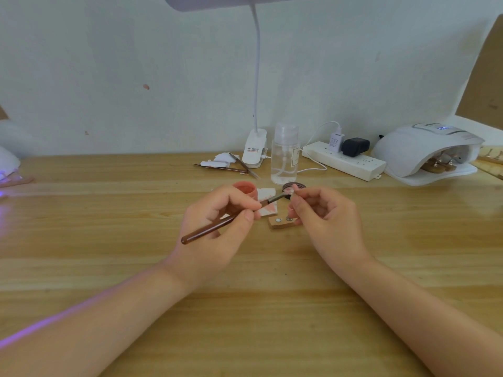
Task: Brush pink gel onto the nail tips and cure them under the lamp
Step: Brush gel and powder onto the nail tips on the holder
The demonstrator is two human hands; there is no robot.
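Note:
My left hand grips a brown-handled gel brush, its bristle end reaching right to a small pink nail tip. My right hand pinches that nail tip on its stand between thumb and forefinger. Below them lies a small wooden holder block with metal dots. A pink gel pot stands behind my left hand, its dark lid to the right. A pink-stained white wipe lies between them. The white curing lamp sits at the back right with nail tips inside.
A clear pump bottle, a clip desk lamp, a white power strip with plugs, and tweezers with cotton bits stand along the wall. Purple light falls from another lamp at the left edge.

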